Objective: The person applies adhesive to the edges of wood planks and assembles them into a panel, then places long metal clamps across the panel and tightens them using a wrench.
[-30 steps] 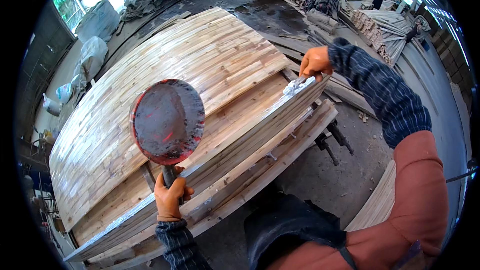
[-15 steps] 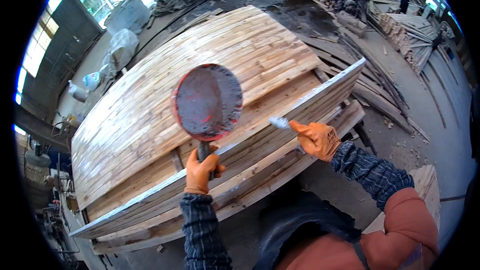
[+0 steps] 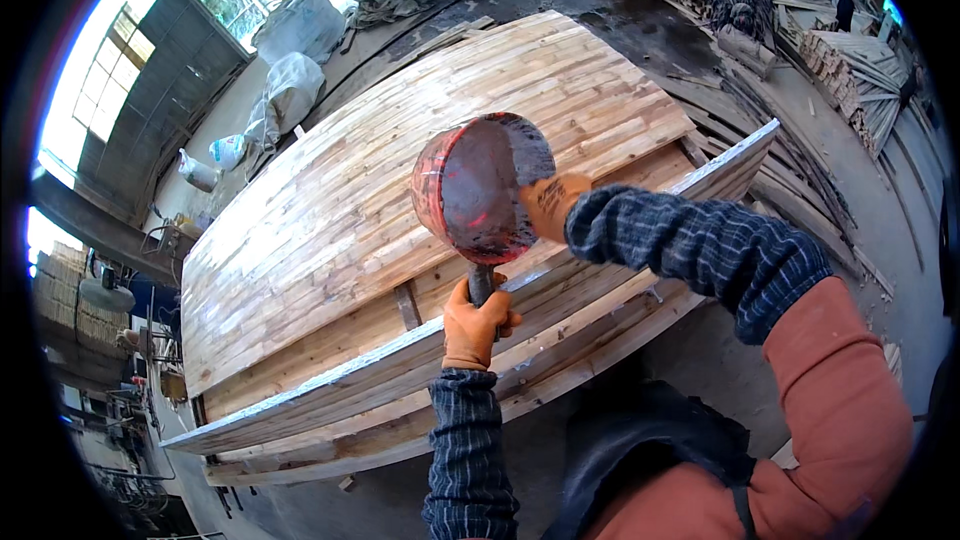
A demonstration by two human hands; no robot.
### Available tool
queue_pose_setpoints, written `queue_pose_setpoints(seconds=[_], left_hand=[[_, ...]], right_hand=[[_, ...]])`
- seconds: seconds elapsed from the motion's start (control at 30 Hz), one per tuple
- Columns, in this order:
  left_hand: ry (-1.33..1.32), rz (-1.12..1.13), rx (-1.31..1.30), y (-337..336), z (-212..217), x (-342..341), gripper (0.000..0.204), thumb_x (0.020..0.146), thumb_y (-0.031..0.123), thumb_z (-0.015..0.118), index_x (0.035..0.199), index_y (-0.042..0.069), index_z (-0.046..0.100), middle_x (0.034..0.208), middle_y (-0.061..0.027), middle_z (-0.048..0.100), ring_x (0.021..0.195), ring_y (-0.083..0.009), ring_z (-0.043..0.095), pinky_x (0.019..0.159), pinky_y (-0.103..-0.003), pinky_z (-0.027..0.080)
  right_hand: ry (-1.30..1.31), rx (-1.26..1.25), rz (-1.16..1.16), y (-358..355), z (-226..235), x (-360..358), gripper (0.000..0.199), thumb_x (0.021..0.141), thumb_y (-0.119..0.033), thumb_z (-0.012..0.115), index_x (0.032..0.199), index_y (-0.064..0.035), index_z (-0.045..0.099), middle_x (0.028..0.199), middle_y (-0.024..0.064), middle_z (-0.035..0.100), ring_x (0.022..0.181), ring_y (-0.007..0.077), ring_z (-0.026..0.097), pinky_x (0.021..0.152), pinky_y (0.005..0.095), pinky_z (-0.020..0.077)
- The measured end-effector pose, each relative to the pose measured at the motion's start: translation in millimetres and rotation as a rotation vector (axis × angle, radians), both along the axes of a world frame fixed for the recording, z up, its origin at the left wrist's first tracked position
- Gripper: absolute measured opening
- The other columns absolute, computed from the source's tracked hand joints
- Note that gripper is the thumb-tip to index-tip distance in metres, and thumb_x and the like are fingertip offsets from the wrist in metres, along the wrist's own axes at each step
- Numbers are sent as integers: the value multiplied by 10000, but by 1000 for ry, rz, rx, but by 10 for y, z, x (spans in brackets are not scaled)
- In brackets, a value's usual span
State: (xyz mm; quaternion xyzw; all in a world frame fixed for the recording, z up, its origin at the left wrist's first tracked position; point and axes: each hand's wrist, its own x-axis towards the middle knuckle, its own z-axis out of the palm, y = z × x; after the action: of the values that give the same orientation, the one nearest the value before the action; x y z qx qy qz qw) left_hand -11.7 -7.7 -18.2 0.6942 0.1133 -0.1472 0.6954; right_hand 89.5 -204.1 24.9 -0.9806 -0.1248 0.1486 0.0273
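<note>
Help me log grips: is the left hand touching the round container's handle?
Touching. In the head view, the gloved left hand wraps around the handle beneath the reddish container.

Right hand (image 3: 560, 204) blurred — anything between its fingers (image 3: 534, 198) hidden.

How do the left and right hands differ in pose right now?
The left hand wraps the handle below the container; the right hand is at the container's mouth, any grip hidden.
The left forearm rises from the lower edge; the right forearm comes across from the right.
Both hands wear orange gloves.
</note>
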Motion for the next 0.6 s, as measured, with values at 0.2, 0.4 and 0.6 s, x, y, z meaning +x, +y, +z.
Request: queue_pose_setpoints(seconds=[0.2,0.4,0.6], left_hand=[[-5,-14,-37,-15,43,-10,336,820,117,666,1126,-19,631,738,-60,612,585,-183,651,495,-289,476],[-7,-6,-38,28,16,2,362,826,133,662,1151,-26,629,763,-69,630,592,-178,647,511,-291,484],[-11,23,-26,-22,0,20,387,825,145,665,1170,-22,619,808,-75,640,599,-177,648,515,-293,485]], right_hand=[[-88,390,-26,27,-221,-148,289,979,-268,499,1146,-92,656,1060,229,709,990,398,685,871,495,536],[-100,460,-145,165,-189,-131,257,970,-268,512,1150,-130,633,1038,206,716,964,396,689,857,506,538],[7,614,-236,358,-323,-258,321,955,-264,518,1093,-43,704,1110,224,710,1056,371,687,939,446,531]])
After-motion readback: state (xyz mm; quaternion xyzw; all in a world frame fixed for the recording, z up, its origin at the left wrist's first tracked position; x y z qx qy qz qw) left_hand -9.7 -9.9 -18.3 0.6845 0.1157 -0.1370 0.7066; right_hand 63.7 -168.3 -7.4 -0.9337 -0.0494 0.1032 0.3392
